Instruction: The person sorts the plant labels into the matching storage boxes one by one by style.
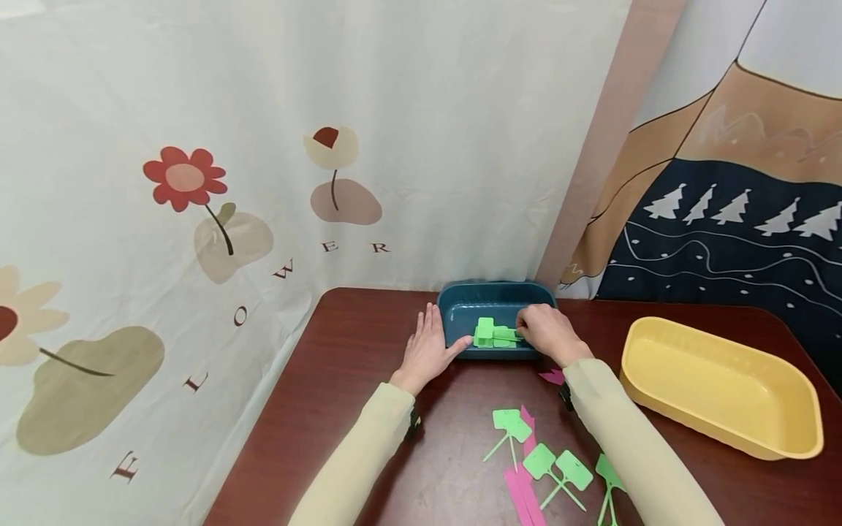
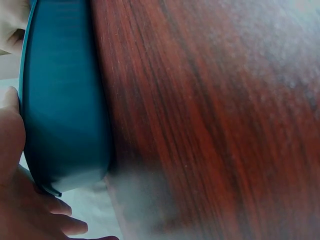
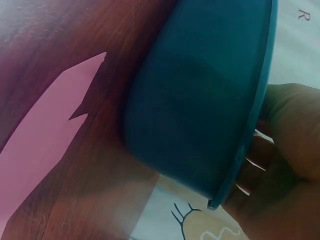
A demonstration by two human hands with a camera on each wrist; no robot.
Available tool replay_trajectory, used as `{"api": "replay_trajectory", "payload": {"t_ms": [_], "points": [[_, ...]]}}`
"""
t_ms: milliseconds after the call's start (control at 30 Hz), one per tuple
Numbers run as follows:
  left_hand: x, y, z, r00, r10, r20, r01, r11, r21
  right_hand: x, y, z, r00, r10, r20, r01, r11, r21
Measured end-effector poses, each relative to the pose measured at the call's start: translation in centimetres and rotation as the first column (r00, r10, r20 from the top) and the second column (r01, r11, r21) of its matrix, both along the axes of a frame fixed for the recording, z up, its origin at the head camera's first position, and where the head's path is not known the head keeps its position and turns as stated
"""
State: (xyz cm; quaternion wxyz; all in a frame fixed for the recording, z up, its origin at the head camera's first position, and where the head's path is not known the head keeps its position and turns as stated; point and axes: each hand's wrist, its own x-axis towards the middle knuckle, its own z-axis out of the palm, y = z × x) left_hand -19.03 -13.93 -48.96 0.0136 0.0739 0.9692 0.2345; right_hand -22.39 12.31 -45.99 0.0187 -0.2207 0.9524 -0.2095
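A dark teal plastic basin (image 1: 496, 292) stands at the back of the table, with several light-green plant labels (image 1: 487, 332) stacked inside near its front wall. My left hand (image 1: 427, 347) lies against the basin's left end, fingers straight and thumb over the front rim. In the left wrist view, the left thumb (image 2: 11, 100) shows right at the rim. Over the basin's right end, my right hand (image 1: 549, 332) has curled fingers and pinches the stem end of the green labels. From the right wrist view, the basin wall (image 3: 200, 95) hides the fingertips.
More green plant labels (image 1: 541, 462) with crossed stems lie at the table's front, among pink strips (image 1: 522, 497). Another pink piece (image 1: 554, 376) is beside the right wrist. A yellow basin (image 1: 717, 387) sits at the right. A printed curtain (image 1: 421, 146) hangs behind the table.
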Motion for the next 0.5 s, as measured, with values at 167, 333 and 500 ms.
{"api": "replay_trajectory", "payload": {"t_ms": [167,333,500], "points": [[0.1,0.1,0.1,1.0,0.003,0.006,-0.003,1.0,-0.01,-0.7,-0.4,0.0,0.998,-0.006,0.069,0.005,1.0,0.009],[0.2,0.2,0.3,1.0,0.007,0.022,-0.007,1.0,0.001,-1.1,-0.7,0.0,0.994,-0.006,0.111,0.001,0.999,0.041],[0.1,0.2,0.2,1.0,0.009,0.02,-0.009,1.0,-0.003,-1.3,-0.9,-0.1,0.992,0.005,0.128,-0.011,0.999,0.045]]}}
